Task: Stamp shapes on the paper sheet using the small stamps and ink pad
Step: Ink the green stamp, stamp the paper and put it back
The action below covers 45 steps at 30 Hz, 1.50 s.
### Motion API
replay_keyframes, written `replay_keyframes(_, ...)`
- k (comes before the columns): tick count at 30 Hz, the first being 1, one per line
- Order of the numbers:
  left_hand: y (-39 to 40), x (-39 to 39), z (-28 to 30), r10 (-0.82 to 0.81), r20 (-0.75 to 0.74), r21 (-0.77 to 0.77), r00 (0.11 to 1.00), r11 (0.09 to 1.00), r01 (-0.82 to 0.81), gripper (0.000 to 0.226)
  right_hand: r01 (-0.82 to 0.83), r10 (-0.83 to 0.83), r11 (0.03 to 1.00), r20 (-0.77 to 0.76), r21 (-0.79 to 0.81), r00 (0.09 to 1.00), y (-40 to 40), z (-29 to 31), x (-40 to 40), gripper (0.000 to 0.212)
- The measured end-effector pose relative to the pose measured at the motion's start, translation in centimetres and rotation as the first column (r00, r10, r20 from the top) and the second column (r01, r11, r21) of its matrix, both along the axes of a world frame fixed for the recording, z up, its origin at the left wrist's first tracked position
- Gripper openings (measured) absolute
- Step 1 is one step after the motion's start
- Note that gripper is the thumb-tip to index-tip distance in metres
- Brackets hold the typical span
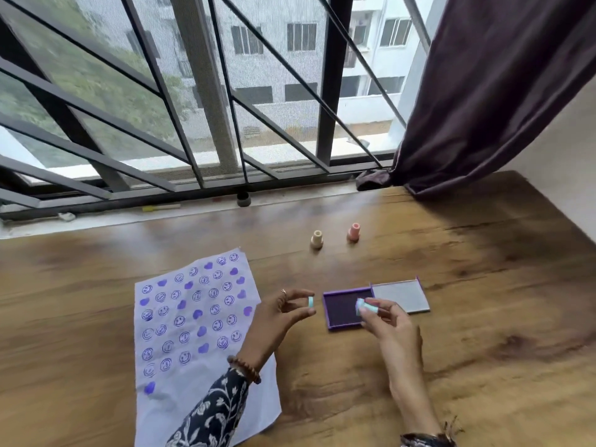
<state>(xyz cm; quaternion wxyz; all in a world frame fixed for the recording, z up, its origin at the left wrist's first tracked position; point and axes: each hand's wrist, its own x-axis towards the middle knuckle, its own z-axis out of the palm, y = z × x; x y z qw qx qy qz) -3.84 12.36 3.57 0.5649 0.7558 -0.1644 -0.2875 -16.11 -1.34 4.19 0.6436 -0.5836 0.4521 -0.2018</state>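
left hand [277,312] fingers pinch cap [311,301] | right hand [388,321] fingers pinch stamp [364,306]

Worn on the head, looking forward and down across the desk [419,366] toward its far edge under the barred window [225,91]. Wide-angle, bending straight lines near the borders. Close to the near edge, both forearms entering from below. Only one view.

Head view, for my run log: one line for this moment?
left hand: teal cap | right hand: teal stamp, over open ink pad | paper sheet: part-stamped
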Motion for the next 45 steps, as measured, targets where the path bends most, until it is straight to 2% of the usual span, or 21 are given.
replay_keyframes(2, -0.6, 0.6, -0.6, -0.044, -0.014, 0.003, 0.999, 0.999, 0.044, 0.026, -0.101, 0.012, 0.913, -0.223, -0.395, 0.975, -0.4, -0.5, 0.0, 0.010)
replay_keyframes(4, -1.3, 0.9, -1.0, -0.092, -0.040, -0.006, 0.995, 0.996, 0.092, 0.022, -0.206, 0.046, 0.799, -0.285, -0.564, 0.958, -0.1, -1.0, 0.3, 0.015)
replay_keyframes(7, -2.5, 1.1, -1.7, -0.129, -0.116, -0.021, 0.985, 0.992, 0.128, 0.017, -0.333, 0.113, 0.650, -0.346, -0.683, 0.931, 1.0, -1.8, 0.4, 0.018)
replay_keyframes(10, -3.3, 1.1, -2.3, -0.119, -0.119, -0.006, 0.986, 0.993, 0.119, 0.011, -0.417, 0.130, 0.514, -0.412, -0.749, 0.902, 1.8, -2.5, 0.2, 0.022)
replay_keyframes(15, -3.5, 1.0, -2.9, -0.105, -0.105, -0.013, 0.989, 0.994, 0.105, 0.008, -0.469, 0.124, 0.428, -0.464, -0.772, 0.877, 1.6, -2.8, 0.6, 0.024)
replay_keyframes(19, -3.5, 0.6, -3.2, -0.076, -0.103, -0.039, 0.992, 0.997, 0.072, 0.010, -0.548, 0.189, 0.428, -0.522, -0.719, 0.832, 0.9, -2.1, 0.9, 0.018)
replay_keyframes(24, -3.5, 0.7, -3.2, -0.076, -0.090, -0.021, 0.993, 0.997, 0.074, 0.009, -0.684, 0.275, 0.393, -0.631, -0.615, 0.726, -0.5, -1.8, 2.0, 0.008)
replay_keyframes(29, -3.5, 0.9, -3.3, -0.083, -0.054, 0.022, 0.995, 0.996, 0.084, 0.006, -0.765, 0.288, 0.395, -0.722, -0.508, 0.629, -1.4, -0.2, 3.6, 0.012)
replay_keyframes(33, -3.4, 0.9, -2.7, -0.120, -0.037, 0.041, 0.992, 0.992, 0.121, 0.013, -0.799, 0.271, 0.400, -0.775, -0.449, 0.571, -1.3, 1.0, 4.9, 0.014)
replay_keyframes(35, -3.1, 0.8, -1.8, -0.138, -0.051, 0.023, 0.989, 0.990, 0.139, 0.016, -0.815, 0.293, 0.436, -0.796, -0.381, 0.529, -1.6, 1.5, 5.6, 0.015)
replay_keyframes(37, -2.3, 0.8, -0.3, -0.118, -0.021, -0.009, 0.993, 0.993, 0.118, 0.018, -0.804, 0.344, 0.520, -0.791, -0.288, 0.506, -2.2, 2.0, 5.8, 0.017)
replay_keyframes(39, -0.5, 1.1, 1.4, -0.077, 0.068, -0.034, 0.995, 0.996, 0.079, 0.017, -0.750, 0.319, 0.592, -0.769, -0.295, 0.554, -2.2, 2.2, 5.2, 0.016)
replay_keyframes(42, 4.5, 2.0, 3.4, -0.019, 0.153, -0.051, 0.988, 0.998, 0.027, 0.016, -0.599, 0.155, 0.645, -0.686, -0.475, 0.711, 0.8, 2.0, 3.9, 0.010)
replay_keyframes(45, 11.1, 3.1, 3.0, 0.061, 0.184, -0.011, 0.981, 0.998, -0.060, 0.015, -0.516, 0.151, 0.677, -0.588, -0.524, 0.795, 7.0, 1.6, 3.3, 0.013)
